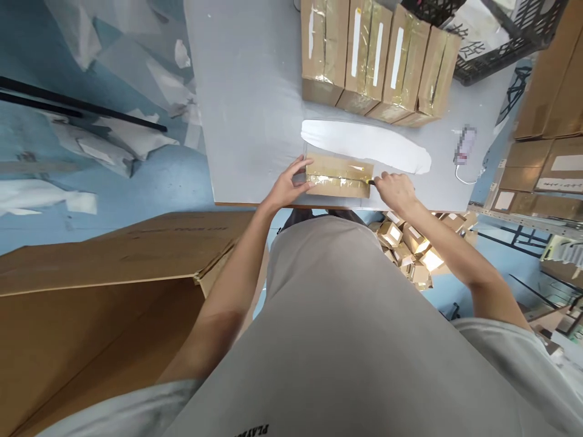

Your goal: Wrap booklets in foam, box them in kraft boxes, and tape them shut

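A flat brown cardboard box with a shiny tape strip along its top lies at the near edge of the grey table. My left hand grips the box's left end, thumb on top and fingers curled round it. My right hand is closed at the box's right end, pinching a small dark tool or tape end that I cannot make out. A long white sheet lies just behind the box.
Several taped cardboard boxes stand in a row at the table's far side, beside a black crate. A large carton is at my left. Small boxes are piled on the floor under the table. Shelves with cartons stand at right.
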`<state>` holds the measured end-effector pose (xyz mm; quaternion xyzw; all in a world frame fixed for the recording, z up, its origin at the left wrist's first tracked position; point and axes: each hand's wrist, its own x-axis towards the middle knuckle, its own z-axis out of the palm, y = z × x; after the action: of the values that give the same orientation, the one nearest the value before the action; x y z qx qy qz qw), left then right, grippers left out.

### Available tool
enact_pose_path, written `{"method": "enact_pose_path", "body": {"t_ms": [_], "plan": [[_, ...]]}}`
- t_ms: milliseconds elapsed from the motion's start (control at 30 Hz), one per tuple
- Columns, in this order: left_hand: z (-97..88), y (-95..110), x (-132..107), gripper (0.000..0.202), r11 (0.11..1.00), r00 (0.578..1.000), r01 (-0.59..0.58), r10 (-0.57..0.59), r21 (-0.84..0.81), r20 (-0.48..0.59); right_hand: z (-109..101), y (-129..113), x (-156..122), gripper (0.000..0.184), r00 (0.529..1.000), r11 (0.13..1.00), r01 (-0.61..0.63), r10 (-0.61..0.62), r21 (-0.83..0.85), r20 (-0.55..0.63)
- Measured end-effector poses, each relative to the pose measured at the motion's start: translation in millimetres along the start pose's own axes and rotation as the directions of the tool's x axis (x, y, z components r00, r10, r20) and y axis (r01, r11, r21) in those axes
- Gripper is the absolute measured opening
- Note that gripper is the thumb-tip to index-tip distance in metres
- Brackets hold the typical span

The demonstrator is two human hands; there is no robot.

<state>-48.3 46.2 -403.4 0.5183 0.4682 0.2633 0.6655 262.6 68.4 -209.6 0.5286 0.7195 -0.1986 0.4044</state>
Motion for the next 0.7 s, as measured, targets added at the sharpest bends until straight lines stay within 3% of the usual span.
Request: {"method": "enact_pose_path", "body": {"t_ms": [233, 300, 367, 433, 500, 567, 600, 700], "plan": [[2.6, -4, -1, 0.093, 0.998, 0.994, 0.066, -0.064, 0.017, -0.089, 36, 49, -19, 0.045, 0.999, 0.995, 0.002, 0.003, 0.103, -0.05], [-2.4, -7, -3, 0.093, 0.997, 0.991, 0.061, -0.055, 0.045, -0.126, 48, 60, -21, 0.042, 0.991, 0.976, 0.008, 0.021, 0.218, -0.129], [-10.2, -9, -6, 0.096, 0.994, 0.983, 0.075, -0.061, 0.074, -0.173, 66, 70, -15, 0.037, 0.967, 0.904, 0.002, 0.108, 0.428, -0.233], [-19.9, -11, -10, 0.099, 0.988, 0.972, 0.108, -0.082, 0.107, -0.22, 89, 72, 3, 0.035, 0.933, 0.705, 0.007, 0.25, 0.709, -0.258], [-30.6, -11, -15, 0.098, 0.977, 0.96, 0.141, -0.095, 0.161, -0.264, 110, 61, 30, 0.038, 0.931, 0.357, 0.008, 0.338, 0.934, -0.136], [-41.3, -11, -21, 0.092, 0.962, 0.946, 0.169, -0.096, 0.215, -0.309, 122, 39, 57, 0.041, 0.943, 0.013, -0.033, 0.332, 0.999, 0.027], [-46.3, -12, -23, 0.087, 0.955, 0.938, 0.182, -0.097, 0.234, -0.331, 125, 26, 68, 0.042, 0.949, -0.114, -0.052, 0.305, 0.992, 0.085], [-58.6, -14, -29, 0.074, 0.938, 0.917, 0.226, -0.114, 0.262, -0.382, 118, -10, 83, 0.045, 0.969, -0.315, -0.051, 0.214, 0.948, 0.123]]}}
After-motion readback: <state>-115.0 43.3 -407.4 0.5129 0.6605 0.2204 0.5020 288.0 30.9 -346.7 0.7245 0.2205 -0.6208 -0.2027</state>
